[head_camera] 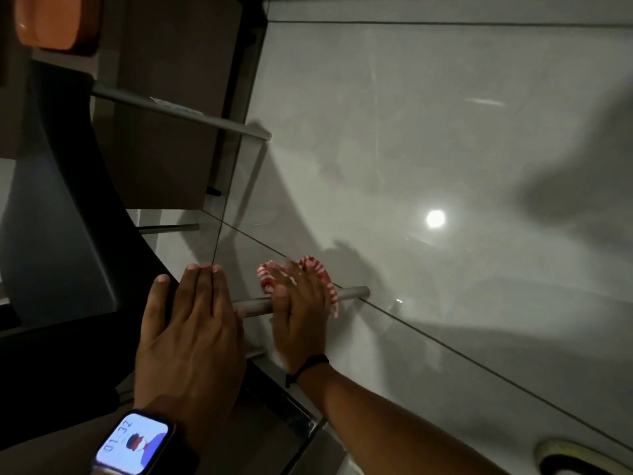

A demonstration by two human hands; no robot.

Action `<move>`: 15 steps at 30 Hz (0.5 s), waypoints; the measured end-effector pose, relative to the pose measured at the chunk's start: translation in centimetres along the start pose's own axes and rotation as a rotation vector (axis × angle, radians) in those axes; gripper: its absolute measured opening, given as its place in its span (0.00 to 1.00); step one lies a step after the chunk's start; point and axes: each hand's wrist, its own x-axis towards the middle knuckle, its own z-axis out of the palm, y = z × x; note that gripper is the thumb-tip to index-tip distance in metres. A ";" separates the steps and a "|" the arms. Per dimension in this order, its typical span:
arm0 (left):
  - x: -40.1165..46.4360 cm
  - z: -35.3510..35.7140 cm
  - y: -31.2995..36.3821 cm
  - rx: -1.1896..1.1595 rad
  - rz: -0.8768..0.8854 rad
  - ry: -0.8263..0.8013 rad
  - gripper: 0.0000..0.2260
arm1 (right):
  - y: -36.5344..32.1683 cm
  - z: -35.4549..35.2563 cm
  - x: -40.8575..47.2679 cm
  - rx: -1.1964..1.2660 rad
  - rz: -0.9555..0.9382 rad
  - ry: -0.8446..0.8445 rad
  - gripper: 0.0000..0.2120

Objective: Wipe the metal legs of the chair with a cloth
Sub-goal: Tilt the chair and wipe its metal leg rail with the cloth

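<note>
The view is tilted sideways. A dark chair seat [61, 214] fills the left, with grey metal legs running to the right. My right hand [301, 320] is wrapped around the nearest metal leg [255, 305] with a red-and-white striped cloth [322, 279] held against it, close to the leg's foot. My left hand [191, 320], wearing a lit watch, lies flat with fingers extended on the chair seat's edge where that leg starts. A second metal leg [191, 116] reaches to the floor higher in the frame, and a third leg [168, 229] shows partly behind the seat.
Glossy grey floor tiles [445, 149] with a bright lamp reflection cover the right side. A brown cabinet or furniture panel [164, 159] stands behind the chair. An orange object [54, 22] is at the top left. A pale rimmed object [582, 457] sits at the bottom right corner.
</note>
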 end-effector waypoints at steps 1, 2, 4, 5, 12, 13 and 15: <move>0.1 0.4 0.0 -0.005 -0.004 0.014 0.28 | 1.6 -0.4 0.3 0.005 0.083 0.018 0.26; 0.3 0.8 0.1 -0.005 -0.009 0.027 0.29 | 3.6 -0.9 0.6 0.006 0.172 0.030 0.26; 0.6 1.5 0.1 -0.005 0.000 0.059 0.29 | 7.7 -2.2 1.8 -0.002 0.344 0.020 0.24; 0.7 1.9 0.1 -0.007 0.008 0.072 0.29 | 9.2 -2.7 2.8 0.002 0.439 0.015 0.21; 0.1 1.7 -0.8 0.046 0.049 0.065 0.29 | 4.4 -2.8 4.0 0.009 0.485 0.072 0.25; 0.0 1.6 -0.9 0.049 0.045 0.046 0.29 | 2.0 -2.0 2.5 0.039 0.360 0.073 0.26; -0.3 1.6 -1.0 0.048 0.052 0.014 0.30 | -2.9 0.1 -0.5 0.109 0.131 0.049 0.26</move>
